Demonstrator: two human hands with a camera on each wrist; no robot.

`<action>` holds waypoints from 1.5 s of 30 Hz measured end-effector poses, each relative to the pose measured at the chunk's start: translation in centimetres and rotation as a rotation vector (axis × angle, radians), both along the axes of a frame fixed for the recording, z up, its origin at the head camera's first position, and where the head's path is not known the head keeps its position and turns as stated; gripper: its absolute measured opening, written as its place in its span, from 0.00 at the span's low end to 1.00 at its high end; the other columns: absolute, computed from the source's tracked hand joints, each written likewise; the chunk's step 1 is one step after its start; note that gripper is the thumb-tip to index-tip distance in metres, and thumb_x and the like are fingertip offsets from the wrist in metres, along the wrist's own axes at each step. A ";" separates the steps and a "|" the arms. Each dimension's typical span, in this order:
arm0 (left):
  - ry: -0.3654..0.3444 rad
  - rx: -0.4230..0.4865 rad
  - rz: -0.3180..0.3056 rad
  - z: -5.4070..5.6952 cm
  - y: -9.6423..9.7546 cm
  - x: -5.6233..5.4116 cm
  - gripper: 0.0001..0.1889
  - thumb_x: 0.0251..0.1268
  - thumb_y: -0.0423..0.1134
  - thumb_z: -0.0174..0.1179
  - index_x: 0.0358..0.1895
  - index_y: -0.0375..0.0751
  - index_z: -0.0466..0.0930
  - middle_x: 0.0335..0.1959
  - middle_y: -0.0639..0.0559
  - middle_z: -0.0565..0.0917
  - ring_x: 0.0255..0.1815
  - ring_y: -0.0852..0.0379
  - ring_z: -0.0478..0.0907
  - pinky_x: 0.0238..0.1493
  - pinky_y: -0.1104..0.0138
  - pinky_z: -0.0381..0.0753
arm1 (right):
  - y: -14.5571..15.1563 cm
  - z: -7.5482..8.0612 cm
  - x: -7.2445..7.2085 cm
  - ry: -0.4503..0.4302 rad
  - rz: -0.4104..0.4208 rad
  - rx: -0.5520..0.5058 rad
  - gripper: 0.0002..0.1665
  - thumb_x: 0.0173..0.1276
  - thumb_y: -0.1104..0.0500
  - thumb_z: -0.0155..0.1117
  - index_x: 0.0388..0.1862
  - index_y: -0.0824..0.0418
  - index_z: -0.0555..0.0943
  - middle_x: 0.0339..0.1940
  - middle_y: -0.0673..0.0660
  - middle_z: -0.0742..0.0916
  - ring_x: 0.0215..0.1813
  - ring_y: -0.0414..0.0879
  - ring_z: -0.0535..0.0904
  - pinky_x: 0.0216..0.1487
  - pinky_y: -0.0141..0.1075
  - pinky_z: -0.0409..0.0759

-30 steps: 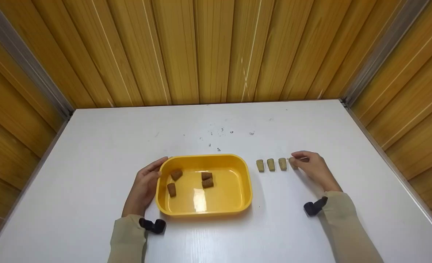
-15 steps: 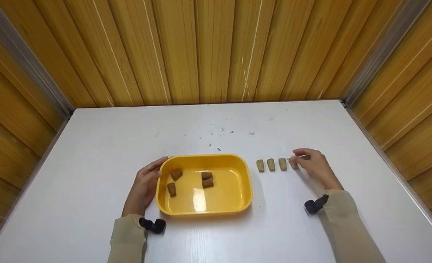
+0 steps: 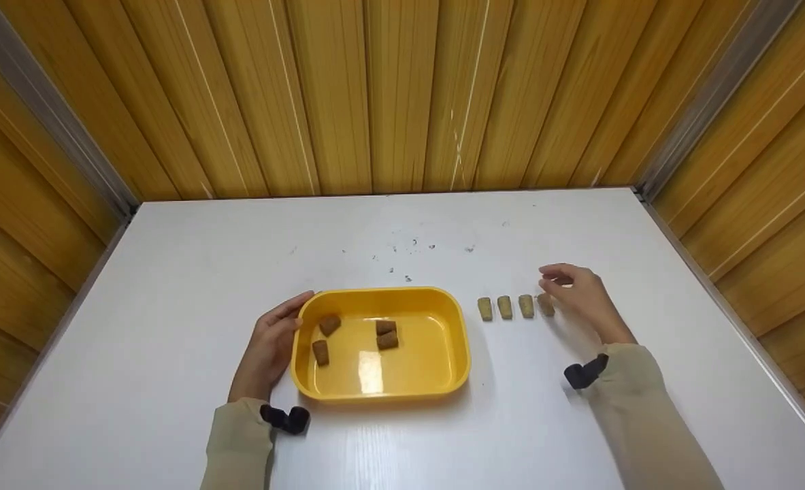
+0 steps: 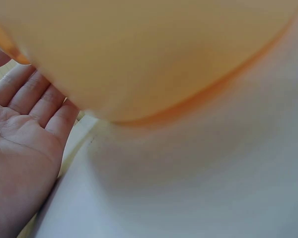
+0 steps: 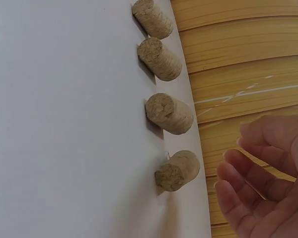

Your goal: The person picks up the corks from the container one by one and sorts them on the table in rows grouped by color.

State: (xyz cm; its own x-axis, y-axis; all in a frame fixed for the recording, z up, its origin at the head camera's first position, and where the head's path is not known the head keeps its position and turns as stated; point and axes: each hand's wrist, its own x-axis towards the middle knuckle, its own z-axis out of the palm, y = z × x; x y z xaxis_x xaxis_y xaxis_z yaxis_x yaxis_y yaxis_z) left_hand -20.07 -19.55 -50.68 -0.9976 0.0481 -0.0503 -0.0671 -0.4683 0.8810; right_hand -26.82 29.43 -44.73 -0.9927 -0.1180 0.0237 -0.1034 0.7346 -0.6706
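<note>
My left hand (image 3: 271,347) holds the left end of a yellow plastic tray (image 3: 416,397), thumb at the rim and fingers along the outer wall. In the left wrist view, the fingers (image 4: 32,94) lie partly behind the tray wall (image 4: 139,74). Several brown tapered corks (image 3: 320,352) lie inside the tray. To its right, several paler corks (image 3: 505,307) form a row on the white table. My right hand (image 3: 586,299) hovers beside the last cork (image 5: 178,171) of that row, fingers loosely bent and nothing between them. In the right wrist view a gap separates fingertips and cork.
The white tabletop (image 3: 191,272) has small dark scuff marks (image 3: 409,248) beyond the tray. Yellow wood-look panels (image 3: 395,95) close off the back and both sides. A black wrist camera (image 3: 586,372) sits at each sleeve cuff.
My right hand has released the last cork in the row and risen slightly away from it. That cork stays on the table. The left hand and tray have not moved.
</note>
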 end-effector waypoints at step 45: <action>0.012 -0.055 -0.009 -0.2 -0.4 -0.2 0.26 0.61 0.21 0.43 0.65 0.27 0.68 0.59 0.48 0.80 0.63 0.56 0.75 0.64 0.70 0.73 | -14.8 6.1 0.7 -0.123 0.560 -0.025 0.19 0.65 0.55 0.65 0.54 0.59 0.83 0.48 0.55 0.88 0.48 0.48 0.84 0.52 0.40 0.83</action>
